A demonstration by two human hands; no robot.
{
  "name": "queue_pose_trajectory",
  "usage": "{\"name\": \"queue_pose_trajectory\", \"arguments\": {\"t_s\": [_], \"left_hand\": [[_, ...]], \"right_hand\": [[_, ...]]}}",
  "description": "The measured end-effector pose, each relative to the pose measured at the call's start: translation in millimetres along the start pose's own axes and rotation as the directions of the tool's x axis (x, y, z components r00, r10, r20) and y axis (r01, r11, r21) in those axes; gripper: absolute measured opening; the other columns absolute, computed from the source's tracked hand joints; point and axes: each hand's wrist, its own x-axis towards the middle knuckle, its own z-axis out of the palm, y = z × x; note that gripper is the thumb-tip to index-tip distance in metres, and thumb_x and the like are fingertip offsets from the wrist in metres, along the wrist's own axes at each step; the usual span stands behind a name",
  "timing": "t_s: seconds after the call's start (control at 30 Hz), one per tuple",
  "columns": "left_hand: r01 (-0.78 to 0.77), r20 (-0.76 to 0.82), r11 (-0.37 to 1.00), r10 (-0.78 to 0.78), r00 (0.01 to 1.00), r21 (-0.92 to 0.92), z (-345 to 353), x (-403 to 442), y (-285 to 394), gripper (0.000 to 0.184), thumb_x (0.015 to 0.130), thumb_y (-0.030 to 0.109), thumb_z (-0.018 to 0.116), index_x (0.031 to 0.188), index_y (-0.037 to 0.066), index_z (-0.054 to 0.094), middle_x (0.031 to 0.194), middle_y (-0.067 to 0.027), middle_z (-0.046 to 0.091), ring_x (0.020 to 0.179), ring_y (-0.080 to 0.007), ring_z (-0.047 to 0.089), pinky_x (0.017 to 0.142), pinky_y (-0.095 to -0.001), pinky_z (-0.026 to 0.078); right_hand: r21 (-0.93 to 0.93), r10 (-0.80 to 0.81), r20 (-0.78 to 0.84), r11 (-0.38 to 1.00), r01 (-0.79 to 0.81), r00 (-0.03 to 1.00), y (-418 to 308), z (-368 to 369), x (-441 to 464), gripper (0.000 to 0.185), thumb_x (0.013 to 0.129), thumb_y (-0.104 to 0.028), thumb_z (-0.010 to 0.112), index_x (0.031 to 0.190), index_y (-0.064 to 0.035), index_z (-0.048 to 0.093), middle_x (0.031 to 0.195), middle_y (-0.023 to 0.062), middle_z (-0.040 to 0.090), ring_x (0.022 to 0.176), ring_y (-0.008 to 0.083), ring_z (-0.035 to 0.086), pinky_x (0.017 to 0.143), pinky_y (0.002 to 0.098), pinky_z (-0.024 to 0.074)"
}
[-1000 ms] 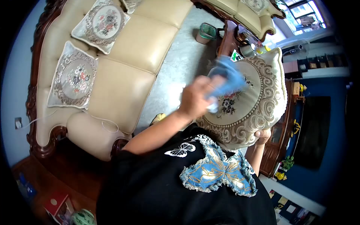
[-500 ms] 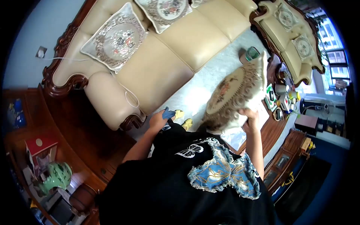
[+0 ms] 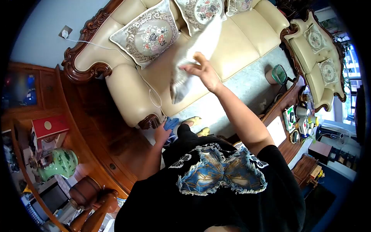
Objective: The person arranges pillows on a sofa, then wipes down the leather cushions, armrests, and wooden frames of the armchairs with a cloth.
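Touching the near side of a blurred white cushion (image 3: 201,44), the right hand (image 3: 206,73) is holding its fingers part-spread; I cannot tell whether they are gripping the cover or only resting against it. The left hand (image 3: 160,134) is curling closed around a bunched blue cloth (image 3: 171,123), down beside the carved wooden front of the sofa armrest (image 3: 133,92).

The white cushion is standing nearly edge-on above the seat of the cream leather sofa (image 3: 237,40), and its contact with the leather is not clear. For good control, the right hand should be keeping a firm hold well in from the edge, with the wrist steady, since a wide, soft pad is likely to twist when only one side is supported. Keeping the cloth low and apart, as the left hand is doing, seems sensible.

Beyond, a floral cushion (image 3: 151,36) is leaning against the backrest on the left, and a second floral cushion (image 3: 208,9) is sitting farther along; neither should be getting knocked. A white cable (image 3: 83,41) is trailing over the armrest, worth avoiding. Below, yellow slippers (image 3: 193,121) are resting on the pale floor (image 3: 247,79).
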Motion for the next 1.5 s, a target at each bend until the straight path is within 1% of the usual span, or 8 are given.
{"name": "queue_pose_trajectory", "arguments": {"t_s": [0.13,0.3,0.57,0.83,1.03,1.23,1.43,1.5], "left_hand": [[-0.041,0.057,0.995,0.046,0.997,-0.086,2,13,19,0.058,0.071,0.020,0.070,0.127,0.009,0.060,0.108,-0.0201,0.068,0.099,-0.0349,0.066,0.087,-0.0413,0.051],[-0.113,0.102,0.984,0.127,0.987,-0.135,-12,32,65,0.060,0.071,0.015,0.070,0.128,0.006,0.058,0.107,-0.0222,0.068,0.098,-0.0348,0.066,0.087,-0.0392,0.051],[-0.091,-0.012,0.849,0.100,0.995,-0.521,18,53,20,0.052,0.073,0.003,0.068,0.125,0.001,0.059,0.108,-0.0097,0.069,0.095,-0.0184,0.065,0.088,-0.0311,0.050],[-0.271,0.428,0.886,0.425,0.798,-0.376,-20,154,180,0.050,0.076,0.003,0.068,0.124,-0.005,0.057,0.111,-0.0115,0.067,0.097,-0.0186,0.063,0.090,-0.0308,0.049],[-0.502,0.629,0.815,0.558,0.542,-0.290,122,39,384,0.052,0.076,0.004,0.068,0.126,-0.004,0.057,0.113,-0.0122,0.066,0.103,-0.0198,0.062,0.094,-0.0316,0.046],[-0.779,0.813,0.562,0.569,0.122,-0.277,261,-84,496,0.071,0.074,0.009,0.071,0.139,-0.004,0.045,0.120,-0.0211,0.064,0.109,-0.0251,0.062,0.096,-0.0355,0.047],[-0.746,0.780,0.304,0.448,-0.437,-0.592,322,-190,516,0.091,0.075,0.008,0.074,0.152,0.005,0.026,0.108,-0.0168,0.064,0.092,-0.0264,0.065,0.084,-0.0336,0.051],[-0.624,0.899,0.655,0.234,-0.370,-0.427,332,-182,511,0.085,0.079,0.001,0.070,0.152,0.004,0.027,0.093,-0.0068,0.060,0.080,-0.0156,0.060,0.076,-0.0274,0.051]], "right_hand": [[-0.359,-0.015,0.174,0.930,0.077,0.985,-10,22,-8,0.064,0.087,0.005,0.061,0.144,-0.0082,0.036,0.141,0.0129,0.039,0.122,0.0259,0.054,0.098,0.0373,0.0485],[-0.442,0.297,-0.109,0.841,-0.314,0.949,86,-62,-99,0.052,0.082,-0.005,0.065,0.132,-0.0031,0.052,0.112,0.0118,0.064,0.079,0.0178,0.066,0.071,0.0304,0.0547],[-0.115,0.644,-0.373,0.682,-0.723,0.667,139,-154,-257,0.031,0.083,-0.005,0.065,0.113,-0.0005,0.059,0.087,0.0100,0.069,0.067,0.0174,0.065,0.058,0.0292,0.0543],[0.103,0.399,-0.500,0.908,-0.405,0.769,89,-107,-235,0.029,0.093,-0.010,0.063,0.120,-0.0037,0.054,0.098,0.0076,0.065,0.084,0.0133,0.065,0.072,0.0250,0.0553],[0.272,0.204,-0.514,0.960,-0.067,0.833,36,-185,-381,0.066,0.091,-0.021,0.070,0.146,-0.0100,0.033,0.119,0.0128,0.059,0.094,0.0160,0.065,0.082,0.0285,0.0546],[0.286,0.052,-0.816,0.902,0.324,0.576,30,-219,-446,0.120,0.082,-0.047,0.076,0.153,-0.0072,-0.012,0.153,0.0224,0.025,0.135,0.0262,0.039,0.110,0.0362,0.0354],[0.376,0.283,-0.926,0.711,0.594,0.248,27,-238,-506,0.083,0.082,-0.043,0.076,0.145,-0.0068,0.035,0.133,0.0104,0.051,0.123,0.0225,0.049,0.102,0.0345,0.0412],[0.410,0.355,-0.908,0.643,0.647,0.223,41,-242,-518,0.073,0.082,-0.034,0.076,0.140,-0.0061,0.042,0.125,0.0094,0.057,0.115,0.0216,0.055,0.099,0.0333,0.0437]]}}
